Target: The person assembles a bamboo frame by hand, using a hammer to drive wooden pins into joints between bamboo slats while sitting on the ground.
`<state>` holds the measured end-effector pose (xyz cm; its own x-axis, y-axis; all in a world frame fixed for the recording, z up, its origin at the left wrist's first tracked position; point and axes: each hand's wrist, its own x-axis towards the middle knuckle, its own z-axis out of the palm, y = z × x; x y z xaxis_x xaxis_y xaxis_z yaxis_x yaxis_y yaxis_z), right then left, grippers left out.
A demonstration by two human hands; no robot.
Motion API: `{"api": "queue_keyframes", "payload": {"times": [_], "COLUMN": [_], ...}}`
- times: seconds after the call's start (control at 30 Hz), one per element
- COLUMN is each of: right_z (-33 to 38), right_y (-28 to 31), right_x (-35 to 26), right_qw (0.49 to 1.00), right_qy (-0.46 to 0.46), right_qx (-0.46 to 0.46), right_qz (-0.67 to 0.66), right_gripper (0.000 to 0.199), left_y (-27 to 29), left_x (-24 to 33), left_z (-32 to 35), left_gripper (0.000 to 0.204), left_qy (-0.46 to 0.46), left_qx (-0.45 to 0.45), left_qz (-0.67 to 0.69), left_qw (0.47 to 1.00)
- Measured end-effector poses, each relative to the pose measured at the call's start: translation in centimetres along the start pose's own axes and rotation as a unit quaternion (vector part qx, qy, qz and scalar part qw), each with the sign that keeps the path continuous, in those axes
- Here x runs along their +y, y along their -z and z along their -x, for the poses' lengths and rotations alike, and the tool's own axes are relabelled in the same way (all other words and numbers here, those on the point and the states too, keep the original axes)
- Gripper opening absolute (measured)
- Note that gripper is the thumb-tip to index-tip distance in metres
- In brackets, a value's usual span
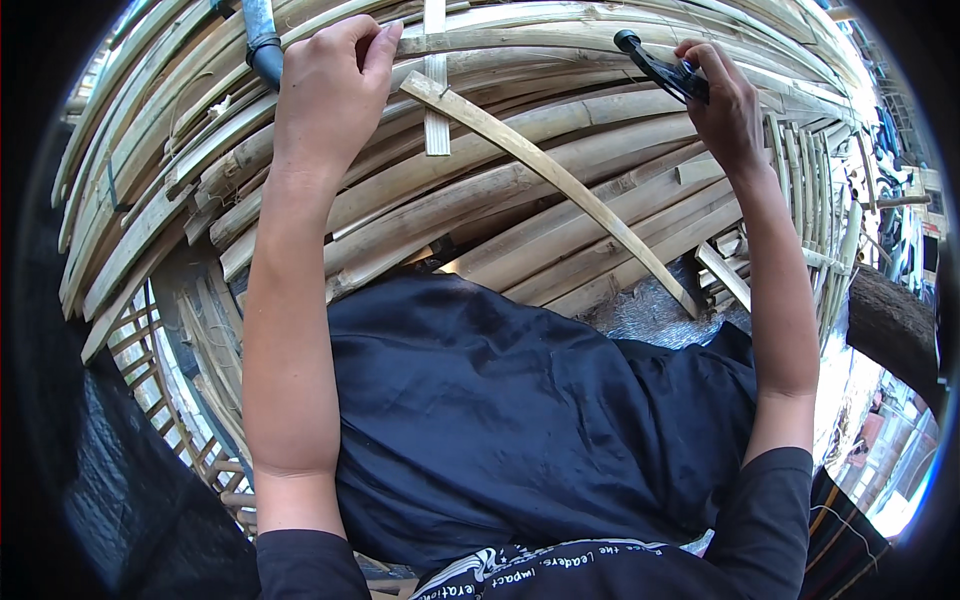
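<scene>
In the upper left of the frame, the left hand pinches the near end of a thin bamboo strip between thumb and bent forefinger; the strip runs rightward along the top centre; in the upper right, the right hand has its fingers curled around a black hand tool, whose slim arm, ending in a round tip, reaches up and left towards the strip; whether tool and strip touch I cannot tell.

Below the strip, a loose bamboo slat slants from the upper centre down to the right of centre; a short grooved batten stands upright in the frame near its upper end; split bamboo poles lie stacked behind, across the upper half; a blue-grey pipe comes in beside the left hand at the top; dark shiny cloth covers the lap at lower centre; a brown log shows at the right.
</scene>
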<state>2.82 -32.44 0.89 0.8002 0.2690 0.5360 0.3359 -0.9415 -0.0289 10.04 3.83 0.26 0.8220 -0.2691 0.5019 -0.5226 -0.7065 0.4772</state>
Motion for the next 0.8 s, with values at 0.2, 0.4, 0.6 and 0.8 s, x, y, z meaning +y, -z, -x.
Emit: {"api": "queue_keyframes", "payload": {"times": [0.2,0.4,0.6,0.8], "right_z": [0.2,0.0,-0.9,-2.0], "right_y": [-0.5,-1.5,-1.9,-0.3], "right_x": [-0.5,-0.4,0.1,-0.3], "right_qw": [1.000,1.000,0.999,0.998], "right_qy": [-0.014,0.017,0.041,0.031], "right_qx": [-0.016,-0.014,-0.004,-0.009], "right_qz": [0.007,-0.006,-0.002,0.054], "right_gripper": [0.036,0.036,0.036,0.025], "left_y": [-0.1,0.2,0.2,0.2], "left_x": [-0.6,1.3,0.4,-0.5], "left_z": [0.3,0.6,1.0,1.6], "left_gripper": [0.032,0.046,0.060,0.058], "left_qy": [0.030,0.204,0.276,0.283], "left_qx": [-0.017,-0.094,-0.154,-0.170], "left_qz": [0.023,0.100,0.167,0.219], "left_qw": [0.999,0.969,0.934,0.918]}}
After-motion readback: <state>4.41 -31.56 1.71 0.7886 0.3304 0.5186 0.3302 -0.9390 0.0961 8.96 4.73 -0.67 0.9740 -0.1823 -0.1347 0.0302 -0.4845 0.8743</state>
